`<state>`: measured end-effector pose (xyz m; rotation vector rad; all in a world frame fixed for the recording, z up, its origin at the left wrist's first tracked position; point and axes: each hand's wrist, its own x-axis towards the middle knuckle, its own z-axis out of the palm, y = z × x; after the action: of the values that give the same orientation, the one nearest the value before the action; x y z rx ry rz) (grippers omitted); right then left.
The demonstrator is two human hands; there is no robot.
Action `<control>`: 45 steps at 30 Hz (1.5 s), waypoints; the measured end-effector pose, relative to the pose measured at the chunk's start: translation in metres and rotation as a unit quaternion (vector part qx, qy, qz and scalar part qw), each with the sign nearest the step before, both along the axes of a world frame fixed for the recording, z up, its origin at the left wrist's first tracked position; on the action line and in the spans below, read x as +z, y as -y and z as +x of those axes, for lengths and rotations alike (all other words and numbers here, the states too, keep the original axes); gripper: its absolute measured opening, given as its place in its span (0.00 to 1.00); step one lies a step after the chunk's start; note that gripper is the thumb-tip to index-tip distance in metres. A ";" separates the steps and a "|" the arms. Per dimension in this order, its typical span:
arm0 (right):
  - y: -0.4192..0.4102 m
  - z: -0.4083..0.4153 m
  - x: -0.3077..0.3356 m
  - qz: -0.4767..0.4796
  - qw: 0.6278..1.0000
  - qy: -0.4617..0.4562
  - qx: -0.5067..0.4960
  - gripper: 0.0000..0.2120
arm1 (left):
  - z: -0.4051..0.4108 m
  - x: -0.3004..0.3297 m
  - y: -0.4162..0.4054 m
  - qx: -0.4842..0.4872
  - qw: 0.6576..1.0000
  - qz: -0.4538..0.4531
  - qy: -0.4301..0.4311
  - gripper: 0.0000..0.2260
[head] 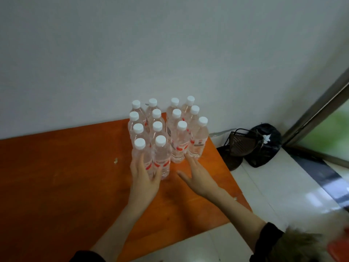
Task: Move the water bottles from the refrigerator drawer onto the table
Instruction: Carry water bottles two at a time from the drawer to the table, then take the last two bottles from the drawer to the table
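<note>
Your hands rest at the near edge of a cluster of water bottles on the orange worktop.

Your left hand (145,176) lies spread, fingers flat against the nearest water bottle (141,157), not gripping it. Your right hand (198,174) is spread too, fingertips just beside the rightmost bottle (198,142). The bottle cluster (166,129) stands upright near the worktop (66,176) corner by the wall.

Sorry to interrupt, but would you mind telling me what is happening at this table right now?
A person is lining up water bottles on an orange table. Fourteen white-capped bottles stand upright in four rows near the wall. The left hand touches the nearest bottle, while the right hand lies open, fingertips by the right-hand rows. No refrigerator drawer is in view.
</note>
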<state>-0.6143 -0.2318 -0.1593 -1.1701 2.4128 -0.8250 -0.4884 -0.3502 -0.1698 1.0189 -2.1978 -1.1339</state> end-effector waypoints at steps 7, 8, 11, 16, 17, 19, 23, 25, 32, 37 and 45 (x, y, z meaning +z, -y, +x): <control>-0.121 -0.004 0.039 0.071 0.986 -0.125 -0.080 0.35 | -0.026 0.040 -0.078 -0.194 0.956 -0.208 0.078 0.31; -0.146 -0.002 0.046 0.079 0.980 -0.147 -0.104 0.35 | -0.032 0.048 -0.093 -0.216 0.941 -0.246 0.085 0.31; -0.228 0.013 0.067 0.095 0.954 -0.220 -0.182 0.37 | -0.049 0.074 -0.152 -0.283 0.893 -0.342 0.081 0.31; -0.375 0.046 0.105 0.147 0.897 -0.288 -0.303 0.39 | -0.070 0.112 -0.271 -0.370 0.836 -0.403 0.027 0.30; -0.405 0.055 0.112 0.153 0.886 -0.291 -0.328 0.39 | -0.072 0.118 -0.296 -0.384 0.829 -0.406 0.010 0.30; -0.461 0.073 0.126 0.170 0.860 -0.299 -0.377 0.39 | -0.075 0.129 -0.348 -0.412 0.816 -0.404 -0.026 0.30; -0.560 0.112 0.147 0.214 0.809 -0.305 -0.455 0.40 | -0.075 0.147 -0.451 -0.480 0.773 -0.404 -0.099 0.30; -0.603 0.131 0.154 0.219 0.784 -0.303 -0.495 0.40 | -0.074 0.155 -0.501 -0.513 0.748 -0.402 -0.130 0.29; -0.730 0.176 0.157 0.235 0.703 -0.281 -0.609 0.42 | -0.079 0.164 -0.663 -0.603 0.671 -0.390 -0.186 0.30; -0.819 0.179 0.146 0.248 0.659 -0.260 -0.660 0.41 | -0.096 0.153 -0.773 -0.640 0.635 -0.388 -0.193 0.31; -0.963 0.187 0.144 0.278 0.599 -0.214 -0.720 0.41 | -0.125 0.142 -0.940 -0.710 0.576 -0.354 -0.197 0.30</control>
<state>-0.4272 0.7315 -0.0156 1.2365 3.2663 0.1042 -0.6139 0.5897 -0.0282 -1.5044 -2.3962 -0.5568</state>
